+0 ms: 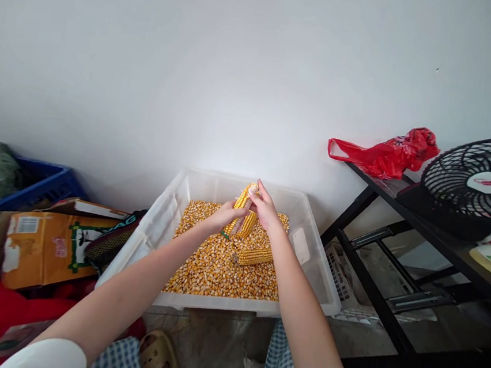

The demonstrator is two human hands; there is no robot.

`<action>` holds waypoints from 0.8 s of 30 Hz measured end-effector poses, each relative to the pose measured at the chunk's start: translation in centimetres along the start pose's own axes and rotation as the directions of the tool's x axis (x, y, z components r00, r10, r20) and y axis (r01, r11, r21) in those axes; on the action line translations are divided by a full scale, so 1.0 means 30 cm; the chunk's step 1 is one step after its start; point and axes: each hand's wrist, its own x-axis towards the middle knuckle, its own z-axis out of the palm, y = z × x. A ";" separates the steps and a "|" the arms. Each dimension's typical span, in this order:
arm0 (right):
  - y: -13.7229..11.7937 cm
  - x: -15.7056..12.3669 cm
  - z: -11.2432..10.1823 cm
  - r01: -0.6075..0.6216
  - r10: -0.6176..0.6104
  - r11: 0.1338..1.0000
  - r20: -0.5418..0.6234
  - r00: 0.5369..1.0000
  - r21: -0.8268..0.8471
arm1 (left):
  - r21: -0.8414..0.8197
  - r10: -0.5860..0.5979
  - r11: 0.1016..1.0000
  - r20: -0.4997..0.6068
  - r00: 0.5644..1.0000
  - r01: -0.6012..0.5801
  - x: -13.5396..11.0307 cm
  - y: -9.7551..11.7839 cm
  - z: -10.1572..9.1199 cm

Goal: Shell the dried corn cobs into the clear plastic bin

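Note:
A translucent plastic bin (308,253) on the floor holds a layer of loose yellow corn kernels (211,267). Over it, my left hand (224,215) grips a dried corn cob (245,216) around its lower part, holding it upright and tilted. My right hand (264,207) is closed on the cob's upper end, fingers pinching near the tip. A second cob (255,256), still covered in kernels, lies on the kernels just below my hands.
A black metal table (399,210) at the right carries a red plastic bag (387,154) and a black fan (475,183). At the left are an orange cardboard box (43,248) and a blue crate (32,186). A sandal (159,355) lies near my knees.

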 end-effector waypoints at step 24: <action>0.018 -0.019 0.017 0.035 -0.026 0.998 0.198 0.980 -0.043 | 0.033 0.017 0.999 -0.008 1.000 -0.016 -0.016 0.041 0.005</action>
